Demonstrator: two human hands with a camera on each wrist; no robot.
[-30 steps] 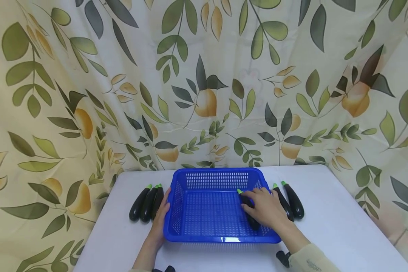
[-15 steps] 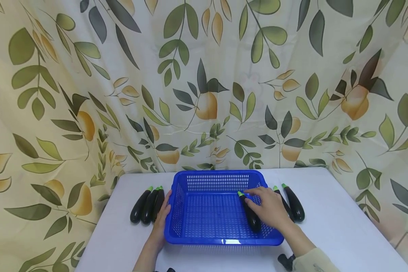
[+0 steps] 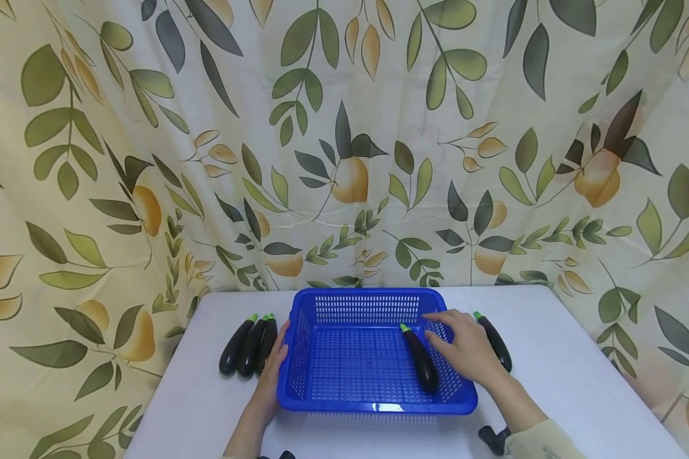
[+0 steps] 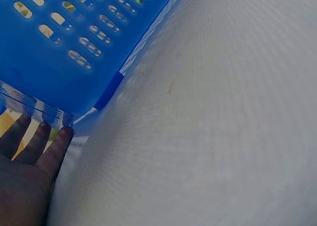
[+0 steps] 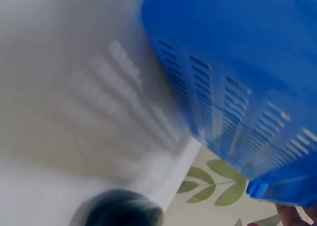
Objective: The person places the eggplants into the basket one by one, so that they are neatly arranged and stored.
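A blue plastic basket (image 3: 350, 408) stands on the table, with one dark eggplant (image 3: 421, 360) lying inside near its right wall. My left hand (image 3: 272, 370) rests along the basket's left side, its straight fingers (image 4: 55, 149) touching the wall in the left wrist view. Over the right rim is my right hand (image 3: 467, 344), thumb and fingers spread, with nothing held. Just beyond it lies another eggplant (image 3: 496, 344), partly covered by the hand. The right wrist view shows the basket's outer wall (image 5: 223, 97) and a blurred dark eggplant end (image 5: 121, 208).
Three eggplants (image 3: 247, 347) with green stems lie side by side on the white table (image 3: 189, 395), left of the basket. A leaf-and-fruit patterned curtain (image 3: 344, 159) hangs behind the table. Small black wrist gear (image 3: 496, 440) shows by the right sleeve.
My right hand has let go of the eggplant in the basket and moved right, over the rim. It now covers one of the eggplants outside. The left hand stays in place.
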